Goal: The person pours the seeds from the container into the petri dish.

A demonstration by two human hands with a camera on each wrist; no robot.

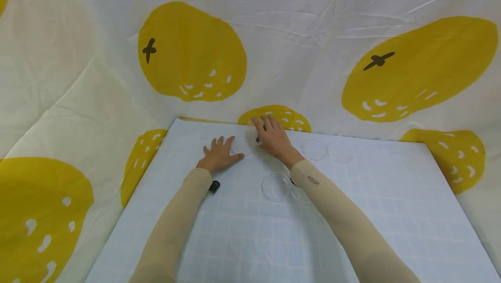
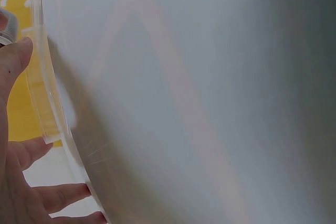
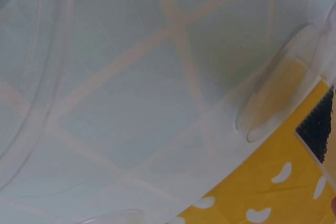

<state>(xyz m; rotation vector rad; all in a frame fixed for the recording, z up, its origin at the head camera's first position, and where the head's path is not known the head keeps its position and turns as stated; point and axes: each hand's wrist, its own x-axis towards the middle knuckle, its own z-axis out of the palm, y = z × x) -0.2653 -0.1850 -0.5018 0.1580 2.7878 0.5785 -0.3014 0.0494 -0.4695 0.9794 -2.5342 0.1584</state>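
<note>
My left hand (image 1: 221,154) lies with fingers spread at the far left of the table, its thumb and index finger touching the rim of a clear round petri dish (image 1: 243,147). In the left wrist view that dish (image 2: 44,87) shows its low side wall between thumb and index finger. Just right of it, my right hand (image 1: 272,137) grips another clear round dish piece (image 1: 253,133), tilted above the table near the back edge. Its fingers partly cover that piece. The right hand itself hardly shows in the right wrist view.
Two clear dishes (image 1: 314,150) sit side by side right of my right hand. Nearer lie another clear dish (image 1: 276,187) and one partly under the right sleeve (image 1: 300,194). The pale checked tabletop (image 1: 242,239) meets a fruit-printed cloth (image 1: 289,70) behind.
</note>
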